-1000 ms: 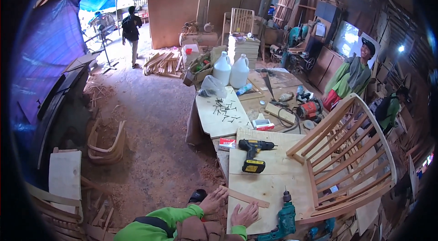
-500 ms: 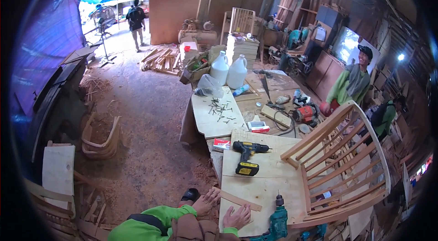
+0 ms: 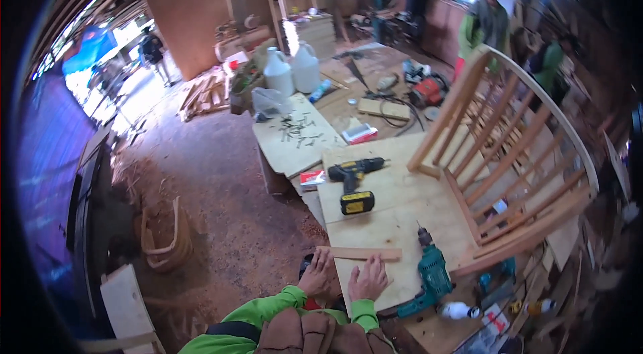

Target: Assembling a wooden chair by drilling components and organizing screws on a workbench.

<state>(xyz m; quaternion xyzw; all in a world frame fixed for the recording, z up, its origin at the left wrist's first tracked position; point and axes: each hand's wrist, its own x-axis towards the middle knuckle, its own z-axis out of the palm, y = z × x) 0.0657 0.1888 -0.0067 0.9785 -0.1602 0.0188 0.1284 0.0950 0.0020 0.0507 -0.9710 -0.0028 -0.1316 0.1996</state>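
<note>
A narrow, flat wooden strip (image 3: pixel 362 253) lies crosswise near the close edge of the pale plywood board (image 3: pixel 395 186), its left end at the board's left side. My left hand (image 3: pixel 316 275) is at that end, fingers stretched out and fingertips against the strip. My right hand (image 3: pixel 368 280) rests on the plywood, fingers spread, their tips at the strip's near edge. Just right of it lies a teal corded drill (image 3: pixel 432 270), its bit pointing away from me. Beyond the strip lies a black and yellow cordless drill (image 3: pixel 353 183) on its side.
A slatted wooden chair frame (image 3: pixel 509 160) stands on the board's right. Screws (image 3: pixel 298 131) lie scattered on another panel, with white jugs (image 3: pixel 305 67) behind. A red power tool (image 3: pixel 427 91) sits farther back. A person in green (image 3: pixel 483 22) stands beyond the table; bent wooden pieces (image 3: pixel 164 240) lie on the floor.
The view has swung, shifting the whole scene. The strip now lies more level across the picture. My hands stay beside it, the right one's fingers nearer its edge.
</note>
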